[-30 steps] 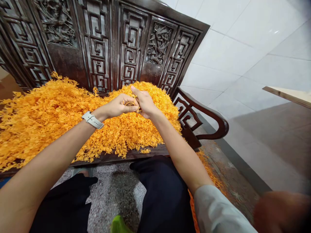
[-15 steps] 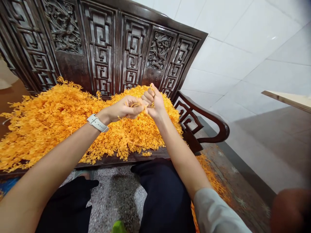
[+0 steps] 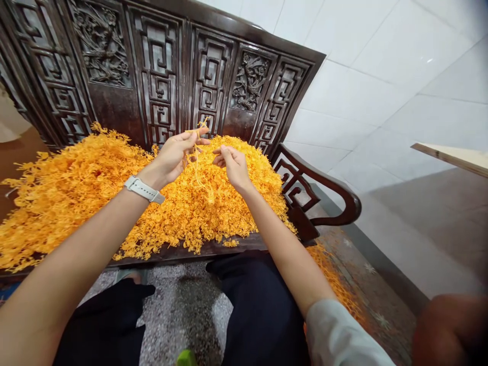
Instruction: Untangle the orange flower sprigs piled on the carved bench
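My left hand (image 3: 176, 155), with a pale watch on the wrist, pinches a thin yellow-orange plastic strand piece (image 3: 204, 123). Its branched end sticks up past the fingertips, and loose strands dangle beneath. To the right, a short gap away, my right hand (image 3: 234, 166) has its thumb and fingers drawn together; whether anything is between them I cannot make out. Both hands are above a large heap of similar yellow-orange branched pieces (image 3: 213, 218), spread along the seat of a dark wooden bench (image 3: 183, 250).
The bench's carved backrest (image 3: 118, 109) rises behind the heap, and a curved armrest (image 3: 345, 203) closes its right end. More orange strands (image 3: 339, 284) lie on the floor at right. Someone's knee or limb (image 3: 450, 330) shows at lower right. A board edge (image 3: 450, 158) juts in.
The hands, together half a second ago, have come apart. My left hand moved up and left with the strand piece, and my right hand drew slightly down.
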The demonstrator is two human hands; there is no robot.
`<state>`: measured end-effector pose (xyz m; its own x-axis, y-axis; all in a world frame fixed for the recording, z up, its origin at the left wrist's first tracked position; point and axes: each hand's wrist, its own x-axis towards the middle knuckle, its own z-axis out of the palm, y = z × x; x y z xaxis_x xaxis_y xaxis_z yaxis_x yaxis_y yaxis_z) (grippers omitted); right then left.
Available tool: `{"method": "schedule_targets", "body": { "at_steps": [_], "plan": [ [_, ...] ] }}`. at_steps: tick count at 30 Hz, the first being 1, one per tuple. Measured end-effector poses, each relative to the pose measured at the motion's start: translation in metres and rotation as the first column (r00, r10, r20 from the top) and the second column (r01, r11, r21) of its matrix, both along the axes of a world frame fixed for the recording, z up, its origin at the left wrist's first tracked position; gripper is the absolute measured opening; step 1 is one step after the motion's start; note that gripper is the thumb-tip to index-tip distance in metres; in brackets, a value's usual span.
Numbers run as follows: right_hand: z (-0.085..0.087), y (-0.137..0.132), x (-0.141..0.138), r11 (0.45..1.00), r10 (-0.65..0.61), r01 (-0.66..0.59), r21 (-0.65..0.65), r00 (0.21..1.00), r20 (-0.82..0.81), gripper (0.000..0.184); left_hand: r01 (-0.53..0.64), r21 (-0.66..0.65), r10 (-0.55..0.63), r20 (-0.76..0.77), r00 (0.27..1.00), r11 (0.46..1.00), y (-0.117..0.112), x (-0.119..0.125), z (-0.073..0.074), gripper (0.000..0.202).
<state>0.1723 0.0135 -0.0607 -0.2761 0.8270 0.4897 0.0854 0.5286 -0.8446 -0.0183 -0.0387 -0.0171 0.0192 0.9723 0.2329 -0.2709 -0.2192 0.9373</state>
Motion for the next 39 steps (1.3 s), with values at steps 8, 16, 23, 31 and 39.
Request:
{"method": "schedule_targets", "body": {
  "at_steps": [8,16,23,31,39],
  "plan": [
    [0.015,-0.028,-0.02,0.869,0.383,-0.434,-0.239,0.894,-0.232,0.037,-0.003,0.092,0.005,-0.026,1.0,0.996,0.002,0.011,-0.007,0.022],
    [0.002,-0.022,-0.028,0.901,0.351,-0.375,-0.218,0.925,-0.145,0.035,-0.158,0.04,0.157,0.039,0.987,0.987,0.005,0.017,-0.013,0.025],
    [0.012,-0.033,-0.034,0.956,0.01,-0.052,0.289,0.99,0.144,0.036,-0.159,-0.218,0.223,0.313,0.923,0.963,0.011,0.032,-0.004,0.029],
    [0.03,-0.042,-0.025,0.938,0.026,-0.02,0.345,1.0,-0.012,0.049,-0.096,-0.113,0.129,0.339,0.932,0.989,0.004,0.047,0.019,0.027],
    [0.052,-0.061,-0.011,0.846,0.443,-0.489,-0.211,0.866,-0.231,0.043,0.057,-0.072,-0.032,0.31,0.95,0.996,-0.011,0.04,0.041,0.02]
  ]
}}
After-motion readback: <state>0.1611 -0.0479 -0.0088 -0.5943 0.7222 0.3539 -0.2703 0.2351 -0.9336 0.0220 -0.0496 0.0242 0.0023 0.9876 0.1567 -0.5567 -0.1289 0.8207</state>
